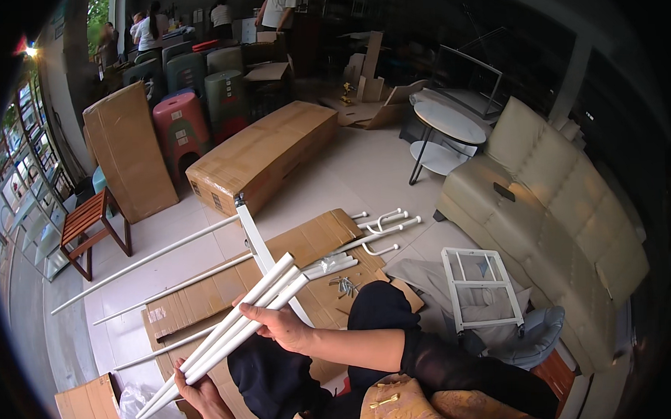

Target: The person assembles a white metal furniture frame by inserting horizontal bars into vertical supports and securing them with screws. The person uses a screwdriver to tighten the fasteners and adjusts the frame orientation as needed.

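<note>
Both my hands hold a bundle of three long white metal tubes (236,325) slanting from lower left to upper right. My left hand (196,390) grips the bundle near its lower end. My right hand (279,326) wraps it farther up, close to the middle. Behind the bundle a flat white bar (261,249) stands up from the floor. Under the tubes lies flattened brown cardboard (205,295) on the tiled floor. My knees in dark trousers (376,311) are just to the right.
More white rods (149,258) lie on the floor to the left, hooked white tubes (384,226) and a small bag of screws (345,285) ahead. A white frame (480,286), cream sofa (557,216), long cardboard box (263,154), plastic stools (181,122), wooden stool (92,225) and round table (451,124) stand around. People stand far back.
</note>
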A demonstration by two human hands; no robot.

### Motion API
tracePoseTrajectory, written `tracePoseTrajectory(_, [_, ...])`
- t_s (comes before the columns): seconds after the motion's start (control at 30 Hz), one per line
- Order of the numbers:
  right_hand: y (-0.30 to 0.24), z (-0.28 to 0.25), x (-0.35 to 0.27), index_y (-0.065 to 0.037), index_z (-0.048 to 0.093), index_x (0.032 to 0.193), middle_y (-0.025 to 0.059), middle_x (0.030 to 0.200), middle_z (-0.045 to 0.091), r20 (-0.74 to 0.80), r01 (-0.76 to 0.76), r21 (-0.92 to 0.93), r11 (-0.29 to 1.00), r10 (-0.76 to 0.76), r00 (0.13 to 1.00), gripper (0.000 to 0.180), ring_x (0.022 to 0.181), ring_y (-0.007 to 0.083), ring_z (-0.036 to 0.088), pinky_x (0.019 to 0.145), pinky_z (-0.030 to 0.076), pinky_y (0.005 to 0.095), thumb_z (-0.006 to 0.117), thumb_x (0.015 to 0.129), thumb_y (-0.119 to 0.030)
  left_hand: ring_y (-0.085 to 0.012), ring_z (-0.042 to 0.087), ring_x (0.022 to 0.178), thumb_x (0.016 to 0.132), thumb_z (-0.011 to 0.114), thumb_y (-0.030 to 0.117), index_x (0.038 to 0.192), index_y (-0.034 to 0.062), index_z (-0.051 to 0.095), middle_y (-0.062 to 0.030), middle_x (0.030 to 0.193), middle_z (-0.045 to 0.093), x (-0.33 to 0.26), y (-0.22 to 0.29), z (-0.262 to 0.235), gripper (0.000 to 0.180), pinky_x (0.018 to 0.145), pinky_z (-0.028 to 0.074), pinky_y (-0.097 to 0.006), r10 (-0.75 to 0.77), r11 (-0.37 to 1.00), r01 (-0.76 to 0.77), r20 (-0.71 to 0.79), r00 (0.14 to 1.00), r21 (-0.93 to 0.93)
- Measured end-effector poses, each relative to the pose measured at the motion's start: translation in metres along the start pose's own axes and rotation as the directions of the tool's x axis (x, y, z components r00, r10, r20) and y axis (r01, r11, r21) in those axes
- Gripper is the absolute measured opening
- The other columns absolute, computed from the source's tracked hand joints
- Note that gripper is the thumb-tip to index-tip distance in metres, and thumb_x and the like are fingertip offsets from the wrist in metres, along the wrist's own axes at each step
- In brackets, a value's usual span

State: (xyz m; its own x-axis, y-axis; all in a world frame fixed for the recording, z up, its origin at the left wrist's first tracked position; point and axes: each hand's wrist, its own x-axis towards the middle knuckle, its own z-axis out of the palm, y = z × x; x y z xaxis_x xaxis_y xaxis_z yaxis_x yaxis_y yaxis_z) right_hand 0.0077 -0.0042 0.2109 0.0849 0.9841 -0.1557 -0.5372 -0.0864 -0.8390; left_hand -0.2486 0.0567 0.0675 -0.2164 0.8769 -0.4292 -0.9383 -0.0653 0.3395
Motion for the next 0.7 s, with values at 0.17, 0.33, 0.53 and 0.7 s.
tracePoseTrajectory(0.17, [0.002,0.005,0.005,-0.012,0.064,0.095,-0.0048,0.077,0.055,-0.021,0.016,-0.061,0.998,-0.017,1.0,0.023,0.062,0.0024,0.045,0.048,0.03,0.0182,0.068,0.085,-0.033,-0.0225,0.063,0.098,0.086,0.062,0.011,0.105,-0.0017,0.059,-0.0126,0.103,0.065,0.005,-0.001,-0.009,0.024,0.091,0.052,-0.041,-0.004,0.999,0.006,-0.051,0.999,0.037])
tracePoseTrajectory(0.33, [0.015,0.005,0.003,-0.011,0.064,0.092,-0.0048,0.074,0.056,-0.007,0.085,-0.102,0.991,-0.086,0.996,0.021,0.062,0.0024,0.046,0.048,0.034,0.0189,0.067,0.086,-0.031,-0.022,0.063,0.097,0.086,0.063,0.014,0.106,-0.0015,0.059,-0.0108,0.101,0.065,0.009,0.002,-0.03,0.025,0.09,0.052,-0.04,-0.027,0.999,0.033,-0.139,0.99,0.039])
tracePoseTrajectory(0.53, [0.032,0.006,0.004,-0.01,0.064,0.087,-0.0041,0.071,0.055,-0.021,0.064,-0.146,0.987,-0.068,0.997,0.019,0.061,0.0035,0.047,0.049,0.036,0.02,0.066,0.087,-0.029,-0.0233,0.063,0.097,0.088,0.062,0.016,0.107,-0.0033,0.056,-0.013,0.1,0.065,-0.001,0.015,-0.053,0.028,0.09,0.053,-0.035,-0.041,0.98,0.058,-0.093,0.995,0.19])
tracePoseTrajectory(0.7, [0.028,0.003,0.001,-0.005,0.063,0.079,-0.0006,0.07,0.057,-0.052,0.067,-0.158,0.985,-0.076,0.996,0.016,0.064,0.0091,0.053,0.055,0.042,0.0257,0.068,0.083,-0.02,-0.0246,0.057,0.101,0.09,0.061,0.02,0.115,-0.0075,0.052,-0.0166,0.108,0.058,-0.068,0.027,-0.029,0.038,0.089,0.047,-0.032,0.463,0.401,-0.372,0.165,0.871,0.837])
